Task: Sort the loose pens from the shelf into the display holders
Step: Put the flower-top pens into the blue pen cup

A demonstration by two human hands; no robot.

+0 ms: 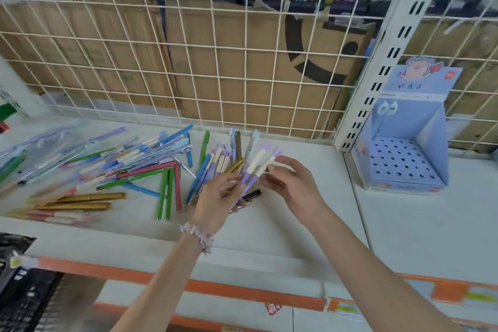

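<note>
A heap of loose pens (113,170) in green, blue, purple, pink and gold lies across the left and middle of the white shelf (296,224). My left hand (218,199) grips two purple-and-cream pens (256,167) by their lower ends, tilted up to the right. My right hand (291,183) pinches the upper part of one of them with thumb and fingertips. A light blue cardboard display holder (404,153) with a perforated base stands to the right on the shelf, with no pens visible in it.
A white wire grid (215,62) backs the shelf, with cardboard boxes behind it. A slotted white upright (377,75) separates the holder's bay. An orange strip (242,291) runs along the shelf's front edge. Clear plastic pouches (35,143) lie at the far left.
</note>
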